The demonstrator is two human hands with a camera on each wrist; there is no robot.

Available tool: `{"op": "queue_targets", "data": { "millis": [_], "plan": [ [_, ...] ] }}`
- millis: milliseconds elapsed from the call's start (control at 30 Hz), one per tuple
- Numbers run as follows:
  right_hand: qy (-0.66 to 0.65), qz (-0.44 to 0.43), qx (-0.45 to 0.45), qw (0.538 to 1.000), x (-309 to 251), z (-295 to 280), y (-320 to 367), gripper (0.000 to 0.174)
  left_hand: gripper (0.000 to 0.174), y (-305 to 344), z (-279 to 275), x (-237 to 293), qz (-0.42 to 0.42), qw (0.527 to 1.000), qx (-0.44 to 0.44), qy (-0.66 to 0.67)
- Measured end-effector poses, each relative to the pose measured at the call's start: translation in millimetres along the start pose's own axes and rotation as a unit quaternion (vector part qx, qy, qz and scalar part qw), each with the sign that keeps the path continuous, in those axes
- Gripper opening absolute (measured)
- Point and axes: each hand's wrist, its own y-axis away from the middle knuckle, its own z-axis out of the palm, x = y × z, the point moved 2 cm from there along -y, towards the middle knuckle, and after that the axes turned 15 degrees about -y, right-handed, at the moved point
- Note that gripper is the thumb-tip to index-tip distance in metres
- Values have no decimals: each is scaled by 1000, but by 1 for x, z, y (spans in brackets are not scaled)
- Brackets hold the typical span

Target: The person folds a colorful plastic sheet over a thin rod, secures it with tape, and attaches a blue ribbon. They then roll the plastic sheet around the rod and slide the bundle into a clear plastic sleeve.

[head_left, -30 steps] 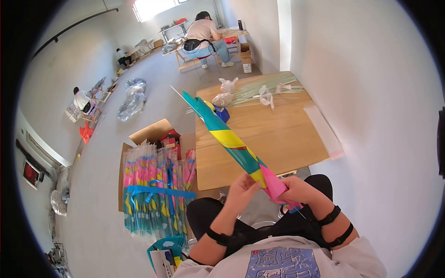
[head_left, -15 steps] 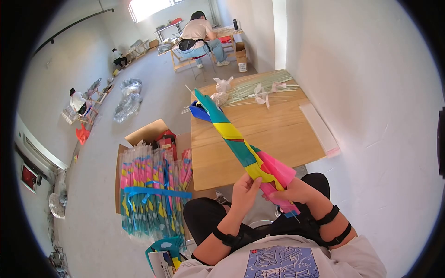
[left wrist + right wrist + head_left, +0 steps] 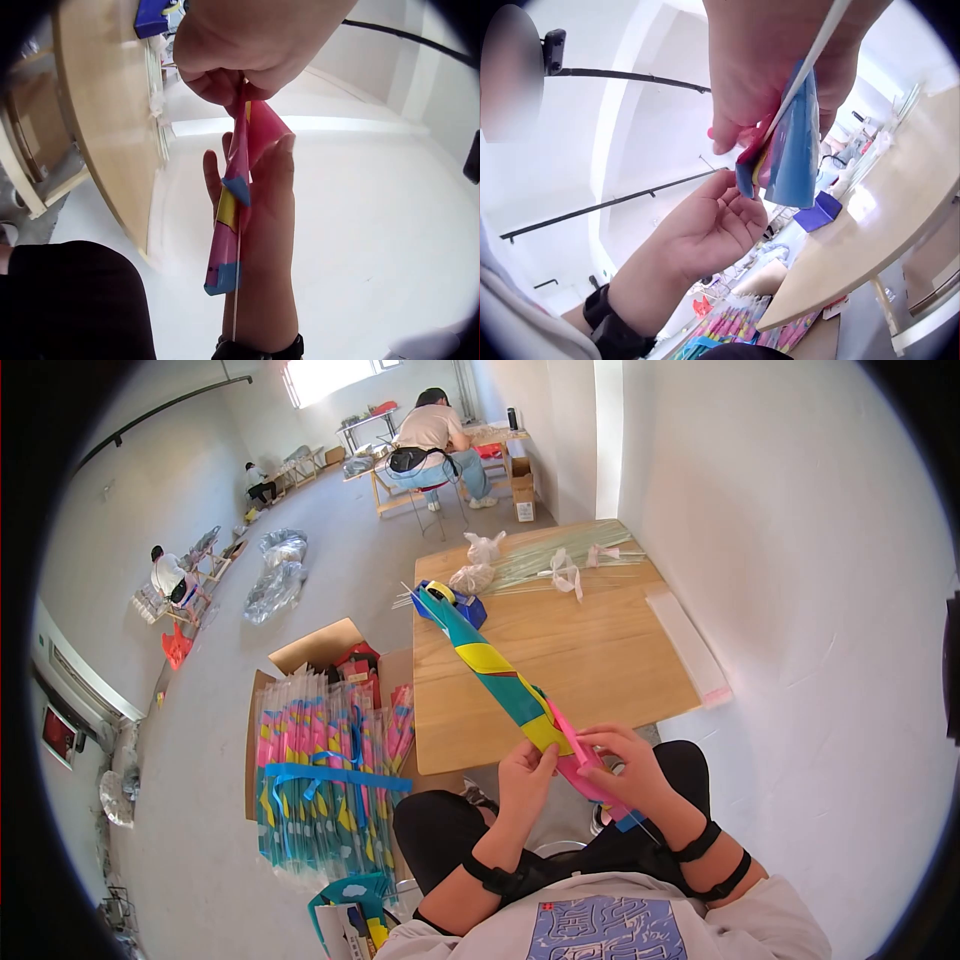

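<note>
A long rolled kite (image 3: 512, 695) in teal, yellow and pink slants across my lap, its far end overlapping the table in the head view. A thin white rod (image 3: 810, 64) runs along it and sticks out at the near end. My left hand (image 3: 525, 782) pinches the roll around its yellow and pink part, thumb on top. Nearer my body, my right hand (image 3: 640, 768) holds the pink part, fingers and thumb at a raised pink flap (image 3: 266, 133). Blue patches (image 3: 225, 279) show at the kite's near end.
On the wooden table (image 3: 560, 670) stand a blue tape dispenser (image 3: 468, 615), knotted plastic bags (image 3: 472, 578) and thin rods (image 3: 540, 560). To the left, an open carton (image 3: 318, 643) holds several packed kites (image 3: 325, 750) with a blue strap. A wall is close on the right.
The wide pink flap beside the roll has been folded in and now stands narrow along it. My right hand has shifted up along the kite, while my left hand keeps its pinch.
</note>
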Motion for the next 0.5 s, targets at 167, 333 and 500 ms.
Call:
{"op": "queue_targets", "data": {
  "millis": [167, 333, 500],
  "plan": [
    [30, -52, 1, 998, 12, 5, 2, 30, 20, -3, -1, -7, -5, 1000, -12, 10],
    [-47, 51, 46, 997, 24, 2, 0, 22, 20, -2, 3, -6, 10, 998, -41, 45],
    [-287, 249, 79, 922, 44, 1, 0, 19, 21, -1, 4, 1, 27, 998, -48, 42]
  ]
}}
